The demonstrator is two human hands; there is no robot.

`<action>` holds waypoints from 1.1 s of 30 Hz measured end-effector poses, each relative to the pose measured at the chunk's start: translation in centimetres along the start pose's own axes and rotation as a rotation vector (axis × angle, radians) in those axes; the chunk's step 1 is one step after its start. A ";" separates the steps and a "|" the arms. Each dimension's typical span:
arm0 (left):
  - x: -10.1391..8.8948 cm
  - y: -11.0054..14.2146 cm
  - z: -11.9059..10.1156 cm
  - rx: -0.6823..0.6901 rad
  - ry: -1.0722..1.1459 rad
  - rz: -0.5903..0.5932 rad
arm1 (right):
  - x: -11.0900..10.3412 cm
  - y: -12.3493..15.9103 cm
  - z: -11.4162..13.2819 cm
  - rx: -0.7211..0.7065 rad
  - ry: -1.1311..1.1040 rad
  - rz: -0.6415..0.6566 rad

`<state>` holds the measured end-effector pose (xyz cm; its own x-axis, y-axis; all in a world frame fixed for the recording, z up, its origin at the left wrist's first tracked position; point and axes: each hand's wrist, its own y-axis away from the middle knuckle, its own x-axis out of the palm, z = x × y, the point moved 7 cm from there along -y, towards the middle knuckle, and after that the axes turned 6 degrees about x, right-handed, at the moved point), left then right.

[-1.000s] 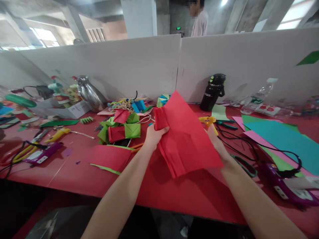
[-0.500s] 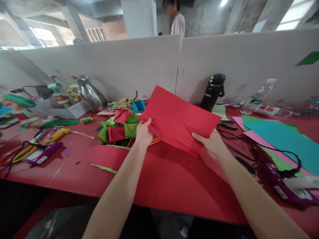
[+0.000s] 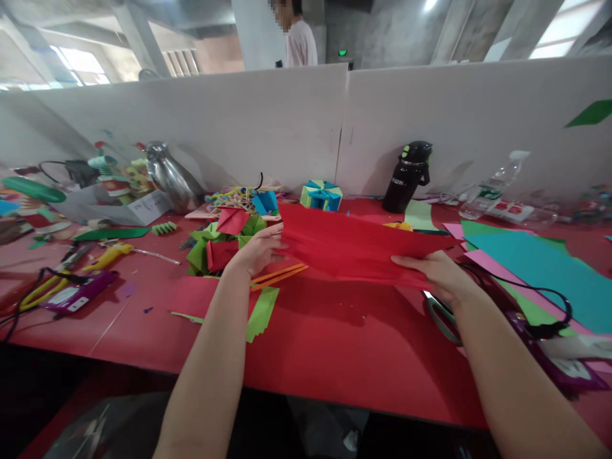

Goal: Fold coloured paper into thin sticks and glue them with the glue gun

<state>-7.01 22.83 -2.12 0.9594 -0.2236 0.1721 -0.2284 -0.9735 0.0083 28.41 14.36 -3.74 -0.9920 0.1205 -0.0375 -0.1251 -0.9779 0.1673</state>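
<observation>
A creased red paper sheet [image 3: 351, 245] is held almost flat just above the red table [image 3: 335, 344]. My left hand [image 3: 255, 250] is closed on its left edge, thumb on top. Gripping the sheet's near right edge, my right hand [image 3: 437, 274] is closed too. Left of my left hand lies a pile of folded red and green paper pieces [image 3: 222, 245]. Orange strips [image 3: 280, 275] and a green strip [image 3: 261, 312] lie under and beside my left wrist.
Scissors [image 3: 442, 319] and a black cable [image 3: 535, 299] lie by my right hand, with teal, green and pink sheets [image 3: 540, 268] further right. A black bottle [image 3: 408, 175], a folded blue-green paper shape [image 3: 321, 194] and a metal kettle [image 3: 169, 178] stand along the white partition [image 3: 296, 121]. A person [image 3: 299, 38] stands beyond it.
The red sheet has tipped down from nearly upright to almost flat over the table. Both hands kept hold and moved apart along its edges. The person behind the partition walked left.
</observation>
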 end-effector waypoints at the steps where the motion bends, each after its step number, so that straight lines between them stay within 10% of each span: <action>1: 0.1 0.2 -0.3 0.012 -0.022 0.034 | -0.1 0.1 -0.2 0.063 0.007 0.020; 5: 1.4 1.2 -0.4 -0.026 -0.062 0.136 | -0.2 0.2 -1.0 0.168 -0.002 0.138; 12: 1.5 -0.1 0.2 0.005 0.173 -0.035 | -0.1 -0.7 -0.8 -0.018 -0.152 0.168; 17: 4.4 -0.4 0.4 0.023 0.545 0.046 | 1.8 -0.2 1.9 -0.373 0.045 0.013; 21: 6.3 -0.3 2.6 -0.019 0.345 -0.034 | 5.0 1.9 3.1 -0.576 0.357 0.095; 27: 4.9 -0.5 2.8 0.147 0.208 -0.257 | 8.5 3.7 1.0 -0.263 0.331 0.565; 33: 9.5 1.7 2.6 0.059 0.085 0.051 | 8.4 1.7 0.7 -0.080 -0.245 0.318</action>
<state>2.16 18.88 -3.03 0.9287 -0.2707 0.2535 -0.2642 -0.9626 -0.0603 19.91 13.87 -3.09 -0.9566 -0.1626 0.2416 0.1809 -0.9819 0.0555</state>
